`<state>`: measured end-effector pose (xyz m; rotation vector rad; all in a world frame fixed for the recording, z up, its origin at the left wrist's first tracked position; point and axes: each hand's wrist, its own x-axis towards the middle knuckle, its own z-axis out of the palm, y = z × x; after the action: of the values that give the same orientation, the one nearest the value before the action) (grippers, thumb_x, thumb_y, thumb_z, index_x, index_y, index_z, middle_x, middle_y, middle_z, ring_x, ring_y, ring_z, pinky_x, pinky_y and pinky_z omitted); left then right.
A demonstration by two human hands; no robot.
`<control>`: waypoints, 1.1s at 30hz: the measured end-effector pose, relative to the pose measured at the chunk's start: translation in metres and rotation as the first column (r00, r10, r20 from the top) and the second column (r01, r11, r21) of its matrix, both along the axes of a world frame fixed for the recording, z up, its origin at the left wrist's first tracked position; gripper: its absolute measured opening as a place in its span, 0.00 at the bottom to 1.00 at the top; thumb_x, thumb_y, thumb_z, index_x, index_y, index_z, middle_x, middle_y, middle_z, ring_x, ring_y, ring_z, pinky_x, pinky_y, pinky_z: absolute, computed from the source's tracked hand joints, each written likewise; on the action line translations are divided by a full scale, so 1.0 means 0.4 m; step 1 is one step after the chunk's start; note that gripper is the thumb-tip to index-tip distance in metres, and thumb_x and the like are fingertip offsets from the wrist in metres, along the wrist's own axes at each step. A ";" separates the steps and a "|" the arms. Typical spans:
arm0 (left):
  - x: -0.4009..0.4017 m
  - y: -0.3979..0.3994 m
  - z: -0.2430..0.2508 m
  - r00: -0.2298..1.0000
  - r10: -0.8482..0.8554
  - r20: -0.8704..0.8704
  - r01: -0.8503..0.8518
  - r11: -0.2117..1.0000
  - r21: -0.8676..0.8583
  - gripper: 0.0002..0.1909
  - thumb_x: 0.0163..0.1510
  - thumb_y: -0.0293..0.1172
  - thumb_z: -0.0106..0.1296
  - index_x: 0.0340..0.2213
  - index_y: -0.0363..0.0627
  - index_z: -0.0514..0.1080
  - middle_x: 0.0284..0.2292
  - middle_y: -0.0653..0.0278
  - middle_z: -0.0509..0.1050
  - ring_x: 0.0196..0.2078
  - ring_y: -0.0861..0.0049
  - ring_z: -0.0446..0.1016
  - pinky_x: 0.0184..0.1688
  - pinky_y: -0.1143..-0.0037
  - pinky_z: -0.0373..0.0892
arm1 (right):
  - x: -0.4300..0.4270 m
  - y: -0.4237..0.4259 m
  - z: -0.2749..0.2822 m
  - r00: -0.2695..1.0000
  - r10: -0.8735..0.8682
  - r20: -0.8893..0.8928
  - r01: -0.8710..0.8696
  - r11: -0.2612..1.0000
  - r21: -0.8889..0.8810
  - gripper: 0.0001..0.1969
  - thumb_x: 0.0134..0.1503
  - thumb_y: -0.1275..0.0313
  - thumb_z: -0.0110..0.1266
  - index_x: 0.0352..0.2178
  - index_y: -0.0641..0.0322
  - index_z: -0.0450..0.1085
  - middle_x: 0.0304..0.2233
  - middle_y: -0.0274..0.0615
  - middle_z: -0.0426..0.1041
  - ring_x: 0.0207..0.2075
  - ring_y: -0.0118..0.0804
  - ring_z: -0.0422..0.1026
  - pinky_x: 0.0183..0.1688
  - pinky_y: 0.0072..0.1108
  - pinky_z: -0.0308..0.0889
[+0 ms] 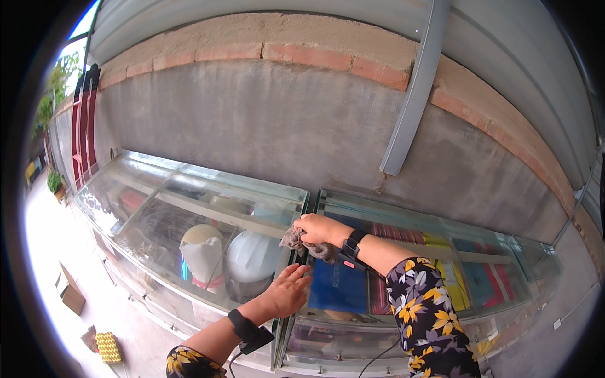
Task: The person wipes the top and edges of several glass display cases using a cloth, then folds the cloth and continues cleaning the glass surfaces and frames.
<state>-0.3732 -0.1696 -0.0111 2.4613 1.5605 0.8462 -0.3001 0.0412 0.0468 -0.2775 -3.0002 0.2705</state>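
Observation:
My right hand [319, 229] grips a crumpled grey-brown cloth [324, 252] over the gap where two glass display cases meet. Part of the cloth hangs over the inner edge of the left glass case [165, 227]; the rest lies on top of the right glass case [406, 307]. My left hand [286, 293] is empty, palm down with fingers spread, nearer to me above the same gap. Whether it touches the glass cannot be told. Under the right case's top lies a blue box [338, 288] that bears writing. Straps with small devices circle both wrists.
The left case holds a white rounded object [253, 257] and a pale wrapped object [203, 255]. Yellow packs [451, 279] lie inside the right one. Behind stands a plastered wall [264, 118] with a metal post [416, 94]. A cardboard box [71, 290] and a yellow woven item [108, 347] are on the floor.

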 end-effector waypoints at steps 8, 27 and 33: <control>0.005 0.002 0.030 1.000 0.019 0.006 -0.019 0.997 -0.077 0.24 0.42 0.26 0.42 0.45 0.40 0.60 0.50 0.53 0.55 0.55 0.56 0.49 0.56 0.67 0.48 | -0.074 0.242 -0.024 0.955 -0.277 -0.103 0.293 0.928 0.231 0.08 0.43 0.76 0.44 0.29 0.62 0.66 0.31 0.49 0.68 0.34 0.49 0.69 0.35 0.32 0.65; 0.009 0.013 0.046 0.996 0.078 0.040 -0.074 0.993 -0.095 0.35 0.41 0.27 0.42 0.51 0.32 0.46 0.53 0.44 0.45 0.58 0.54 0.41 0.57 0.68 0.44 | -0.039 0.162 -0.072 0.916 -0.308 -0.257 0.350 0.927 0.137 0.09 0.42 0.72 0.43 0.24 0.67 0.66 0.25 0.56 0.69 0.29 0.53 0.69 0.33 0.36 0.63; -0.042 0.009 -0.021 0.860 0.170 0.482 -0.052 0.967 -0.247 0.33 0.56 0.47 0.31 0.54 0.38 0.38 0.55 0.43 0.37 0.59 0.55 0.37 0.57 0.71 0.41 | -0.015 -0.070 -0.064 0.936 -0.352 -0.013 0.350 0.923 0.162 0.13 0.45 0.69 0.42 0.32 0.62 0.68 0.30 0.50 0.71 0.34 0.46 0.70 0.37 0.31 0.64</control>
<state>-0.3898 -0.1659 -0.0194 1.8093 1.5078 1.1396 -0.3060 0.0131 0.0211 -0.7904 -2.8908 -0.0114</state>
